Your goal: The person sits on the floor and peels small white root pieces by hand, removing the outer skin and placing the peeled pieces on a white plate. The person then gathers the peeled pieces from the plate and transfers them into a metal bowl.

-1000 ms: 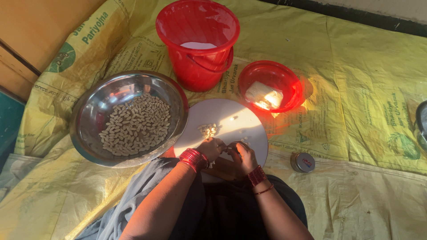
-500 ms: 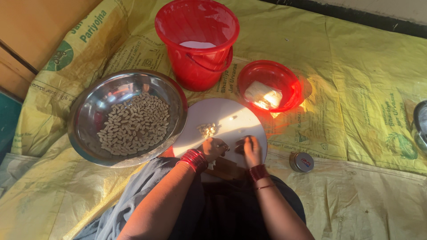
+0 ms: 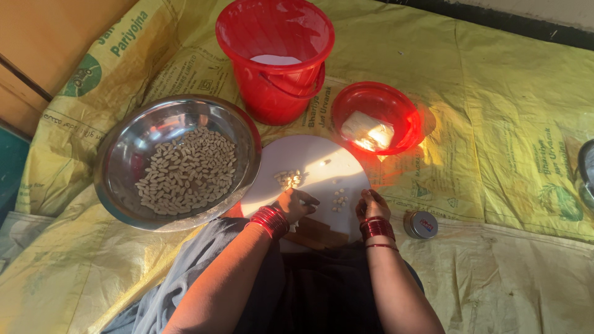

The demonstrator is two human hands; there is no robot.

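Note:
A round white board (image 3: 315, 166) lies in front of me on a yellow sheet. My left hand (image 3: 296, 203) rests on its near edge with fingers curled, thumb and fingertips pinched on something small that I cannot make out. My right hand (image 3: 371, 205) sits at the board's right near edge, fingers bent down onto it. Between the hands lies a small cluster of pale nut pieces (image 3: 338, 200); another small heap (image 3: 288, 179) lies just beyond my left hand. Both wrists wear red bangles.
A steel bowl (image 3: 127, 158) holding several pale peeled nuts stands to the left. A red bucket (image 3: 275, 59) stands behind the board, a red bowl (image 3: 396, 105) with something pale inside to the right. A small round tin (image 3: 421, 224) lies by my right wrist.
My hands were together at the board's near edge; they have moved apart, the left going left, the right going right, leaving small pieces between them.

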